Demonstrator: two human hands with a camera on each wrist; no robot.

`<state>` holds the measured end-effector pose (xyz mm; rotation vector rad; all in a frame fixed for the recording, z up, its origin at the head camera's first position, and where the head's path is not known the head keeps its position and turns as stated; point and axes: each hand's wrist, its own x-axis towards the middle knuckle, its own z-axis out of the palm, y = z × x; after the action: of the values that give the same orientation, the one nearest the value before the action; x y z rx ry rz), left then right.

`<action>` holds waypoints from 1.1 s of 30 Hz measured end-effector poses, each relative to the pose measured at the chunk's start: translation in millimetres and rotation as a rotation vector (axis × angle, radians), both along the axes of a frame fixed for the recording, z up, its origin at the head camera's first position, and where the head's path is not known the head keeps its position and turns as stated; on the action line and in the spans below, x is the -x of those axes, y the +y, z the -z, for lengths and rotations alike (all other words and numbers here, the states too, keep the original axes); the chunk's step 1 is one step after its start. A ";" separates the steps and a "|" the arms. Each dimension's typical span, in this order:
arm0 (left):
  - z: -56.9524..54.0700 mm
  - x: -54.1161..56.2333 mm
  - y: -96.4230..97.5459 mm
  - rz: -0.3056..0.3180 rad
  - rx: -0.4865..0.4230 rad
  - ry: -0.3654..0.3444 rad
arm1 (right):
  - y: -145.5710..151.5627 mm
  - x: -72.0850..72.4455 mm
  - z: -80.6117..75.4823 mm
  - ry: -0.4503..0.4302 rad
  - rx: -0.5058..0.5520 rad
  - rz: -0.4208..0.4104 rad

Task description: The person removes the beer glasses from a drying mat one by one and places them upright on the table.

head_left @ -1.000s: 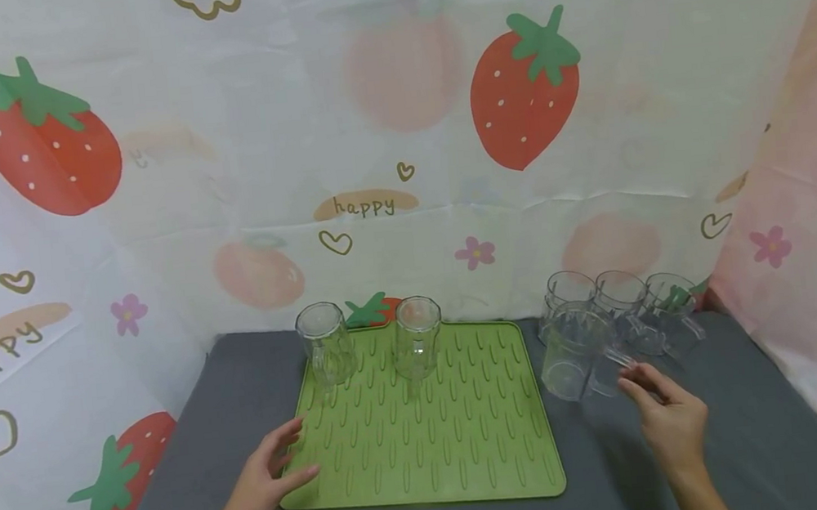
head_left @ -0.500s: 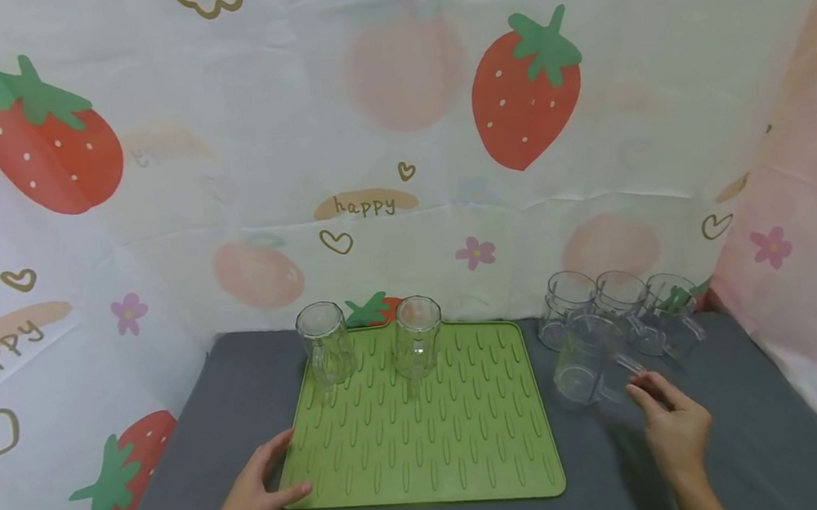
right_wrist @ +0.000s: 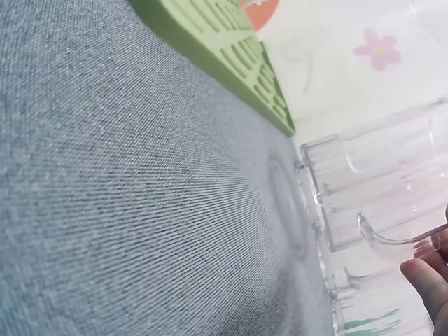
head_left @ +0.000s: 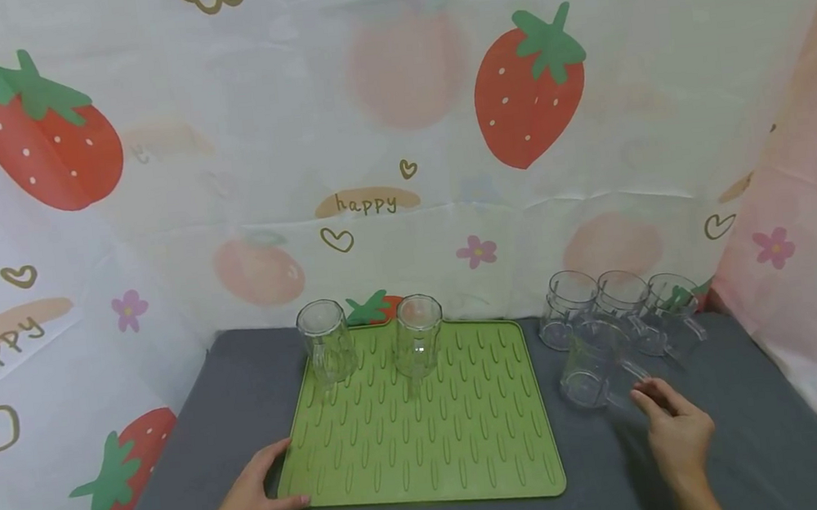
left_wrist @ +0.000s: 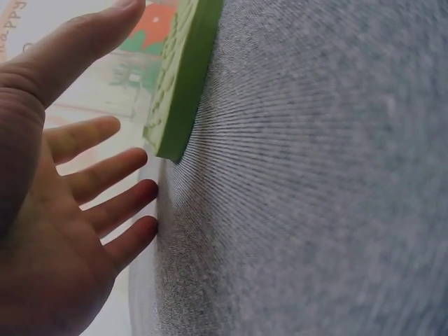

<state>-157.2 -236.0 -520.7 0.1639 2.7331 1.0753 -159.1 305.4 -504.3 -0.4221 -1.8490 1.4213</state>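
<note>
Right hand (head_left: 678,430) and clear mug (head_left: 587,377): because the hold bears on the handle alone, good practice would be a firm pinch, the mug kept from swinging and brought clear of the three mugs (head_left: 621,296) behind it before any sideways carry. Thumb and fingertips close on the handle; the mug is beside the green ridged mat (head_left: 434,441), on its right, and whether its base touches the grey cloth (head_left: 750,427) cannot be told. Left hand (head_left: 243,501) spreads around the mat's near left corner, fingers parted, gripping nothing; light steadying should suffice there.
</note>
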 end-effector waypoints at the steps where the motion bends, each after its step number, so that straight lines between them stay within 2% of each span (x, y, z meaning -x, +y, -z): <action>1: 0.1 0.1 0.1 0.003 0.008 0.001 | 0.3 0.0 0.7 -0.004 -0.004 0.003; 7: 1.7 1.8 0.0 0.039 0.050 -0.015 | 2.5 -0.1 5.6 -0.023 -0.040 0.016; 15: 5.0 5.8 -2.3 0.055 0.101 -0.049 | 2.2 -2.6 11.1 -0.126 -0.036 0.038; 23: 3.3 7.8 -0.8 0.034 0.126 -0.076 | 2.3 -2.4 16.1 -0.103 0.003 0.028; 29: 2.6 8.4 -0.2 0.027 0.125 -0.086 | 0.8 -2.3 18.7 -0.081 -0.017 0.022; 33: 3.0 8.9 -0.2 0.028 0.123 -0.079 | 0.1 -3.1 18.7 -0.096 -0.027 0.024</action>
<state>-166.1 -236.2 -523.8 0.1380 2.7075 0.8840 -156.1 305.5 -523.0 -0.5050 -1.9312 1.3803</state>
